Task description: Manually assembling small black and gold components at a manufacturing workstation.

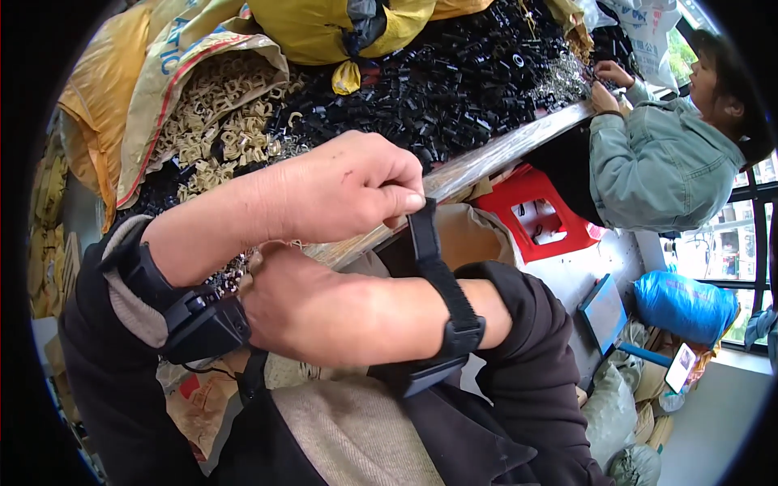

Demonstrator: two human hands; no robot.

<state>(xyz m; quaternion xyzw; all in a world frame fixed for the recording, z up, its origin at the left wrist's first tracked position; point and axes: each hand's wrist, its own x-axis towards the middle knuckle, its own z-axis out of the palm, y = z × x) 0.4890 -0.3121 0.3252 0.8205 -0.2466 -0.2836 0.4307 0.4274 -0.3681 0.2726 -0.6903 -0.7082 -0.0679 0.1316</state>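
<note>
My left hand (369, 186) reaches across to the right and pinches the upper end of a black strap (428, 239). The strap rises from my right forearm, where it runs through a buckle (463, 330). A dark flat device (438, 374) hangs under that forearm on the same band. My right hand (279, 283) lies beneath my left forearm, curled, with most of its fingers hidden; whatever it may hold does not show. Another black device (207, 324) is strapped round my left wrist.
A heap of small black parts (438, 89) and beige U-shaped pieces (235, 105) covers the table, beside sacks (134, 121) and a yellow bag (316, 32). At the right, a person (664, 162) handles parts near a red stool (541, 215). A blue bag (685, 306) lies by the window.
</note>
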